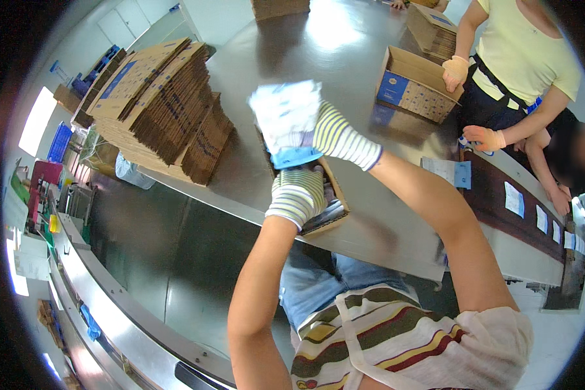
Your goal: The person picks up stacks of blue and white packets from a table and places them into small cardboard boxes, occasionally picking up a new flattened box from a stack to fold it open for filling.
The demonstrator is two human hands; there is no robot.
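A white packet with a blue end (286, 117), blurred by motion, is tilted over the far part of a small open cardboard box (337, 213). My right hand (344, 138), in a striped knit glove, grips its right side; whether it is one packet or several, I cannot tell. My left hand (297, 197), gloved alike, is curled over the box, right below the packet's blue end. Its fingertips are hidden, so what they hold does not show. Beside my left hand, packets (332, 212) with dark and pale parts lie inside the box.
Flattened cardboard boxes (156, 110) stand in a tall stack on the left of the metal table (240, 58). At the right, a gloved co-worker (523, 58) touches an open carton (415, 88). Packets (514, 199) lie along a dark conveyor belt (484, 188); another person is beside it.
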